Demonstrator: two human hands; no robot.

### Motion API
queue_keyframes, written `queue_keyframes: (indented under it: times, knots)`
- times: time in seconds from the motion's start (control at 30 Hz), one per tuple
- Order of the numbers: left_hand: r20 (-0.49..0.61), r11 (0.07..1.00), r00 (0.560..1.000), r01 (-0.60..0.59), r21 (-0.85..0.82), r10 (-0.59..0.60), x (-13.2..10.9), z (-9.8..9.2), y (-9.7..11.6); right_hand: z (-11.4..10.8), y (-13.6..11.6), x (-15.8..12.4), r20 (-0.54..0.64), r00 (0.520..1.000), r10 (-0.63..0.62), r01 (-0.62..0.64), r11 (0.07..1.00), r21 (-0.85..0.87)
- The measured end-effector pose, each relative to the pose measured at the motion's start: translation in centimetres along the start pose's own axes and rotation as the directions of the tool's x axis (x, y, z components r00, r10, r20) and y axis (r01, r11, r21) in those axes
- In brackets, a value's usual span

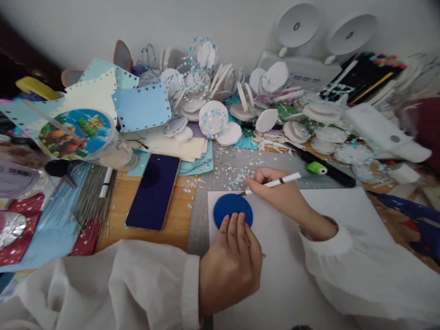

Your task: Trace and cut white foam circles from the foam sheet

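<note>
A round blue disc [231, 207] lies flat on a large white sheet of paper [292, 275], near its upper left corner. My left hand [237, 261] rests on the disc's lower part, fingers stretched out flat across it. Closed around a white marker with a dark band [282, 180], my right hand [278, 192] is at the disc's upper right. The marker's dark tip meets the paper right at the disc's edge. My right fingertips are partly hidden behind the hand.
A phone [153, 192] lies left of the paper, near a lidded cup [79, 133] and thin wires [91, 201]. Behind are white foam discs [213, 118], paper bits [237, 172], a black tool [330, 169] and a green punch [316, 168]. A blue glue gun [409, 211] lies right.
</note>
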State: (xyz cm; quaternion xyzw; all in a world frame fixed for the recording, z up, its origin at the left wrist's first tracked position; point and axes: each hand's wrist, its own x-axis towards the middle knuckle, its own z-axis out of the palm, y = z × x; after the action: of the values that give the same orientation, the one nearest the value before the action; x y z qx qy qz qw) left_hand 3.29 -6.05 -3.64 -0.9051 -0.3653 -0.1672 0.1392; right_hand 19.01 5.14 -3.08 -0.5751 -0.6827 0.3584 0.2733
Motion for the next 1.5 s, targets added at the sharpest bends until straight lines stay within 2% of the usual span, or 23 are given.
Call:
queue_keyframes:
  times: [0.13,0.23,0.33,0.4,0.47,0.6,0.7,0.93,1.17,1.37,1.5]
  knots:
    - [0.063,0.999,0.998,0.017,-0.051,-0.014,0.7,-0.2,-0.6,-0.4,1.2,-3.0,-0.086,0.995,0.04,-0.035,0.997,0.062]
    - [0.228,0.988,0.974,0.048,-0.148,-0.014,1.9,-1.0,-1.6,-0.5,1.8,-5.7,-0.031,0.999,-0.006,0.012,0.985,0.174]
    - [0.488,0.961,0.872,0.151,-0.231,-0.02,3.6,-2.4,-2.6,-0.3,2.3,-8.1,0.018,0.994,-0.108,0.1,0.963,0.249]
    - [0.589,0.953,0.808,0.186,-0.241,-0.009,4.7,-3.3,-3.1,-0.1,2.5,-9.3,0.019,0.988,-0.155,0.147,0.962,0.229]
    - [0.643,0.956,0.766,0.185,-0.228,0.006,5.5,-4.0,-3.5,0.0,2.5,-10.3,0.017,0.982,-0.186,0.18,0.966,0.185]
    - [0.671,0.971,0.739,0.112,-0.21,0.06,6.7,-4.4,-4.0,0.4,2.1,-11.6,0.001,0.97,-0.244,0.242,0.964,0.114]
    - [0.688,0.976,0.724,0.102,-0.19,0.059,7.5,-4.3,-4.6,0.8,1.7,-12.2,-0.007,0.962,-0.272,0.272,0.96,0.07]
    - [0.765,0.976,0.634,0.073,-0.207,0.115,9.4,-4.4,-5.6,1.4,1.7,-12.6,-0.012,0.969,-0.246,0.246,0.964,0.096]
    - [0.781,0.975,0.612,0.074,-0.212,0.124,10.0,-4.5,-5.9,1.8,1.6,-12.6,0.038,0.932,-0.361,0.356,0.929,0.099]
    - [0.803,0.974,0.583,0.085,-0.21,0.123,10.6,-4.4,-6.0,1.8,1.1,-12.2,0.072,0.925,-0.374,0.362,0.922,0.138]
    - [0.802,0.973,0.585,0.087,-0.212,0.123,10.7,-4.5,-5.9,2.7,0.5,-11.7,0.081,0.883,-0.462,0.445,0.879,0.171]
